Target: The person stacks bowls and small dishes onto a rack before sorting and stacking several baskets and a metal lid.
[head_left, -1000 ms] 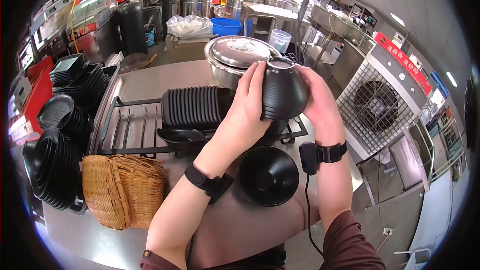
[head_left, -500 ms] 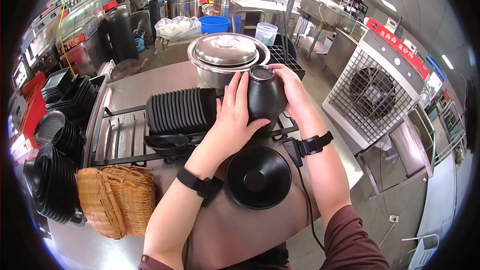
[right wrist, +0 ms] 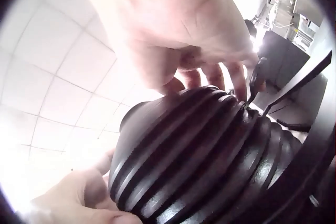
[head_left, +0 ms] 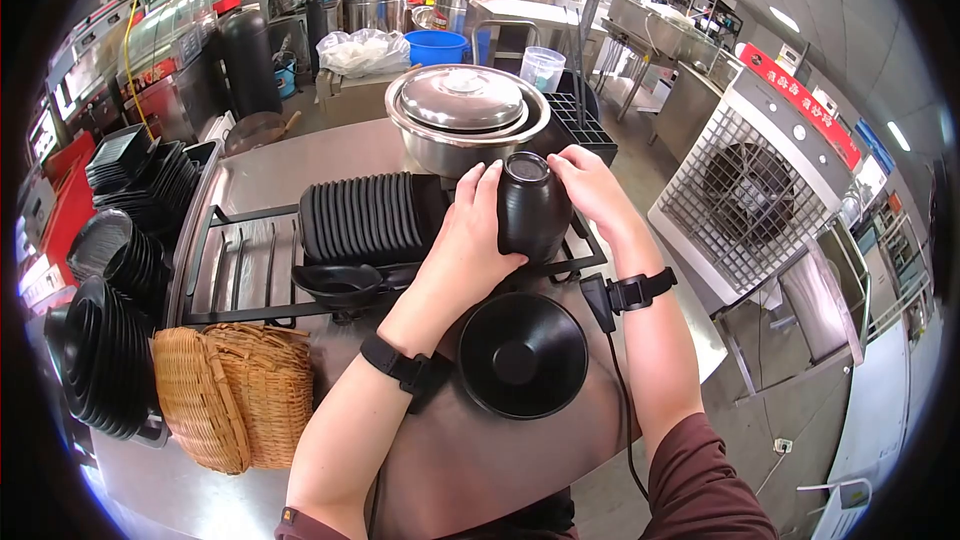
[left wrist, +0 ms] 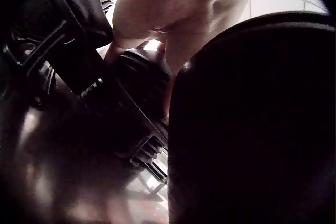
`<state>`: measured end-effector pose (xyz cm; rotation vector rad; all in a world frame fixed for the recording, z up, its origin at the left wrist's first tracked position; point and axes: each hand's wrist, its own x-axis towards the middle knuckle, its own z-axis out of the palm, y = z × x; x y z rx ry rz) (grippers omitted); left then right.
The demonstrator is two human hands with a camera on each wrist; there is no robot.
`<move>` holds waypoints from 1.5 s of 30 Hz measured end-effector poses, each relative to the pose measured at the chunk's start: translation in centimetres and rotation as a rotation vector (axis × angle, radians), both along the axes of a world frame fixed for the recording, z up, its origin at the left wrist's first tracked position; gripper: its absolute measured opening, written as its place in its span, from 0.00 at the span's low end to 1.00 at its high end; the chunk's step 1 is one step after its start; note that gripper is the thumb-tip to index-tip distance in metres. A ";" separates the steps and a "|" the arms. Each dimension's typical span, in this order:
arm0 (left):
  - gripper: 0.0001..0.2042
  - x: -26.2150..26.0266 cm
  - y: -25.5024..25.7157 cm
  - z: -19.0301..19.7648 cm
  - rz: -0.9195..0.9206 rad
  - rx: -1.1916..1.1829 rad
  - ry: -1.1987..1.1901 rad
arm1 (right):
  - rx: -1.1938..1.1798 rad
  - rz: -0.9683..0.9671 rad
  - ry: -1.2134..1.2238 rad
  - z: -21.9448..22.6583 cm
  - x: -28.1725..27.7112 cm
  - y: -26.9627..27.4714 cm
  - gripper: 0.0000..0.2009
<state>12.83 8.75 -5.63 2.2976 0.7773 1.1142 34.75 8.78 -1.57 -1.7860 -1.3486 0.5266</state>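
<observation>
In the head view, a stack of black bowls (head_left: 537, 218) stands bottom-up at the right end of the rack, a small round foot on top. My left hand (head_left: 472, 232) holds its left side, thumb low toward me. My right hand (head_left: 596, 192) grips the upper right side near the foot. Several ridged rims of the stack show in the right wrist view, with the right fingers (right wrist: 212, 74) bent over its far side. A wide black bowl (head_left: 522, 355) lies mouth-up on the table before the rack; it looms dark in the left wrist view.
Left of the stack, a row of black dishes (head_left: 360, 218) and a black ladle-like piece (head_left: 340, 283) sit on the rack (head_left: 215, 270). Behind is a lidded steel pot (head_left: 470, 145). A wicker basket (head_left: 235, 398) and piled black tableware (head_left: 105, 360) are at left; a large fan cooler (head_left: 755, 190) stands at right.
Both hands have brought the bowl stack lower, toward the rack. The right fingers have shifted up near its foot. The view has also shifted slightly.
</observation>
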 end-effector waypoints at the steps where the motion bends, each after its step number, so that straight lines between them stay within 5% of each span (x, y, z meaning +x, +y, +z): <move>1: 0.54 0.0 0.0 -0.2 0.002 0.025 0.003 | 0.000 0.002 -0.001 -0.2 0.2 0.1 0.17; 10: 0.54 -0.1 0.1 0.0 -0.029 0.025 -0.018 | 0.011 0.109 0.075 0.0 0.2 -0.1 0.15; 16: 0.52 0.3 1.1 -1.0 0.005 0.024 -0.048 | 0.240 -0.017 -0.290 4.1 -0.7 -2.9 0.13; 18: 0.52 0.0 1.3 -0.7 -0.009 -0.017 -0.054 | -0.201 0.238 -0.252 7.6 -2.0 -5.6 0.14; 21: 0.53 -0.6 1.8 -0.1 -0.109 -0.142 -0.056 | -0.511 0.653 -0.404 8.6 -3.3 -7.7 0.20; 24: 0.53 -1.2 2.2 -0.4 -0.013 -0.135 0.091 | -0.450 0.703 -0.579 6.9 -5.1 -7.6 0.22; 28: 0.40 -2.6 2.2 1.7 0.036 -0.164 -0.059 | -0.238 0.759 -0.704 3.3 -4.9 -7.3 0.23; 34: 0.19 -3.9 3.2 3.5 0.187 -0.176 -0.154 | -0.501 0.754 -0.688 4.2 -6.4 -6.8 0.19; 36: 0.19 -3.9 3.0 4.1 0.162 -0.140 -0.200 | -0.337 0.864 -0.746 3.1 -6.0 -6.3 0.16; 40: 0.16 -4.2 2.3 5.4 0.174 -0.281 -0.242 | -0.386 0.960 -0.598 5.6 -6.4 -6.4 0.13; 45: 0.19 -4.7 2.8 5.3 0.125 -0.640 -0.245 | 0.485 0.595 -0.394 7.1 -5.2 -6.4 0.08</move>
